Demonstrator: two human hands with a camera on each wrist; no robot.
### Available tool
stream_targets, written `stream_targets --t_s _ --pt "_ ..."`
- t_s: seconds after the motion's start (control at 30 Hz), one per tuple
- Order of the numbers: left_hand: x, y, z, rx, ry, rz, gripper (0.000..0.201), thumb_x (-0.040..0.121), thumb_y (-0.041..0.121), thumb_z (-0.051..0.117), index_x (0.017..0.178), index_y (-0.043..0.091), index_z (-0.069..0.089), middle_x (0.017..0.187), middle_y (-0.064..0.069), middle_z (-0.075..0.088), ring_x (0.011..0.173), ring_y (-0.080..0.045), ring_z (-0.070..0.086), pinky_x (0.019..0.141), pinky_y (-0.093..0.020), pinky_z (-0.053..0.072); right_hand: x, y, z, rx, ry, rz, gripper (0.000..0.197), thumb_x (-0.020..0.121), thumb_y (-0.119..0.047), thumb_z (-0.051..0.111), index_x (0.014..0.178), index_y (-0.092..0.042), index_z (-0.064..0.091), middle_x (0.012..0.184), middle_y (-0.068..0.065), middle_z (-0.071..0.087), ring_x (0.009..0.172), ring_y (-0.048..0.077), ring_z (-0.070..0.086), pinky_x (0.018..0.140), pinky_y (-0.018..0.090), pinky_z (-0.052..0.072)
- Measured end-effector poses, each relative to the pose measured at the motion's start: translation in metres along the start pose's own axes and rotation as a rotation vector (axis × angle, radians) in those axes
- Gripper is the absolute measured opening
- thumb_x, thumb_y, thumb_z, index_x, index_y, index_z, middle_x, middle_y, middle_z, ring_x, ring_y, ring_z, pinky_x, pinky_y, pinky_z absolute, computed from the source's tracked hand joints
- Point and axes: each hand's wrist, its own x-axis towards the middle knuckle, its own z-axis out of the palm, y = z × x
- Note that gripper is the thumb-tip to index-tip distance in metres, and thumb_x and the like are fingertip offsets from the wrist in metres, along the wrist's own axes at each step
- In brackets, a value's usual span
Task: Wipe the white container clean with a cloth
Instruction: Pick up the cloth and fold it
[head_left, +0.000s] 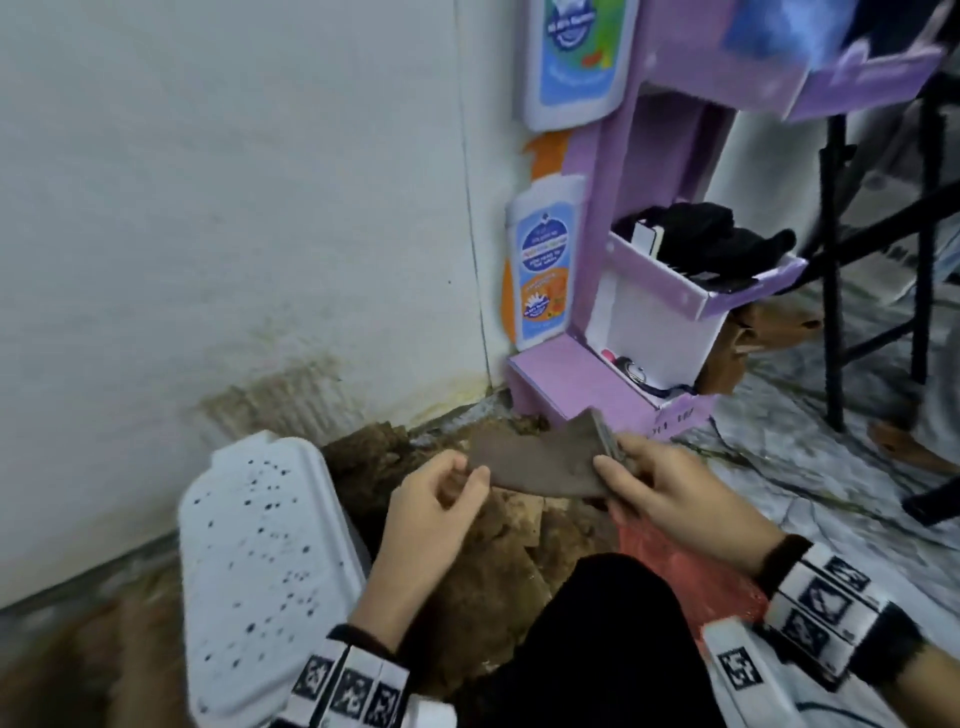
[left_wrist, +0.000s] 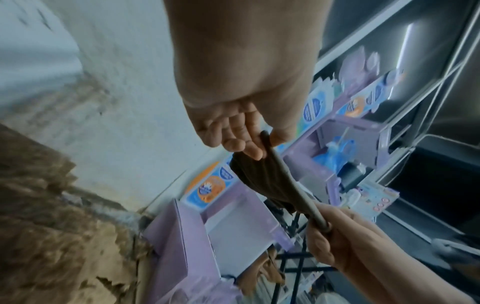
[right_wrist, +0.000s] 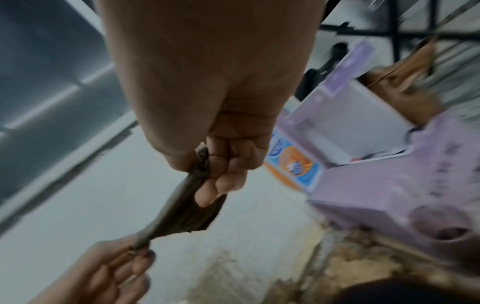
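Note:
A white container (head_left: 260, 561) speckled with black spots lies on the floor at the lower left, against the wall. A brown-grey cloth (head_left: 540, 462) is stretched in the air between both hands, just right of the container. My left hand (head_left: 457, 483) pinches its left end between thumb and fingers. My right hand (head_left: 618, 467) grips its right end with curled fingers. In the left wrist view the cloth (left_wrist: 265, 176) runs taut from my left hand (left_wrist: 257, 144) down to my right hand (left_wrist: 322, 230). The right wrist view shows the cloth (right_wrist: 182, 214) the same way, between my right hand (right_wrist: 207, 174) and my left hand (right_wrist: 137, 251).
A purple cardboard display stand (head_left: 597, 384) with lotion bottles (head_left: 540, 260) and black items rises at the back right. Torn brown cardboard (head_left: 488, 571) covers the floor below the hands. A stained white wall (head_left: 234, 234) is at left. Black metal legs (head_left: 836, 270) stand at right.

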Motion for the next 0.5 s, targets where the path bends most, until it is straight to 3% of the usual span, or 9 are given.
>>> stream_targets --t_s 0.07,0.13,0.2,0.27,0.37,0.5 --pt "-0.020 0.003 -0.025 -0.035 0.061 -0.025 0.031 0.101 0.038 0.058 0.079 0.015 0.061 0.073 -0.010 0.056 0.071 -0.027 0.057 0.066 -0.028 0.039 0.008 -0.025 0.014 0.001 -0.031 -0.027 0.029 0.104 -0.034 0.049 0.087 -0.011 0.055 0.063 -0.003 0.070 0.054 0.011 0.061 0.056 0.027 0.045" --pt "-0.040 0.004 -0.049 -0.053 0.128 -0.051 0.029 0.102 0.035 0.058 0.079 0.018 0.063 0.073 -0.008 0.058 0.072 -0.026 0.058 0.067 -0.033 0.043 0.015 -0.047 0.030 0.019 -0.041 -0.061 0.032 0.104 -0.032 0.051 0.083 -0.007 0.053 0.063 0.000 0.070 0.052 0.007 0.060 0.055 0.023 0.043" --pt "-0.059 0.002 -0.074 -0.046 0.212 -0.066 0.027 0.101 0.032 0.058 0.082 0.015 0.066 0.076 -0.010 0.062 0.074 -0.027 0.060 0.068 -0.041 0.048 0.020 -0.069 0.050 0.061 -0.093 -0.096 0.032 0.104 -0.030 0.051 0.083 -0.007 0.052 0.064 0.003 0.071 0.053 0.007 0.062 0.055 0.026 0.046" --pt "-0.078 -0.003 -0.097 -0.031 0.275 -0.076 0.025 0.101 0.029 0.058 0.085 0.013 0.068 0.077 -0.009 0.065 0.074 -0.026 0.060 0.067 -0.039 0.048 0.023 -0.090 0.069 0.069 -0.138 -0.136 0.027 0.105 -0.029 0.051 0.082 -0.015 0.053 0.065 -0.001 0.072 0.058 0.011 0.067 0.058 0.031 0.050" --pt "-0.103 -0.011 -0.123 0.001 0.342 -0.115 0.022 0.102 0.024 0.059 0.085 0.014 0.068 0.079 -0.004 0.068 0.074 -0.022 0.062 0.070 -0.040 0.053 0.025 -0.115 0.098 0.087 -0.180 -0.154 0.025 0.105 -0.027 0.051 0.080 -0.032 0.051 0.064 -0.008 0.071 0.063 0.016 0.071 0.056 0.022 0.045" --pt "-0.123 -0.026 -0.147 0.067 0.372 -0.170 0.021 0.100 0.025 0.061 0.080 0.018 0.066 0.076 0.000 0.068 0.069 -0.014 0.062 0.069 -0.044 0.054 0.026 -0.132 0.134 -0.041 -0.183 -0.191 0.024 0.104 -0.030 0.052 0.080 -0.028 0.052 0.066 -0.012 0.072 0.065 0.004 0.068 0.059 0.022 0.042"
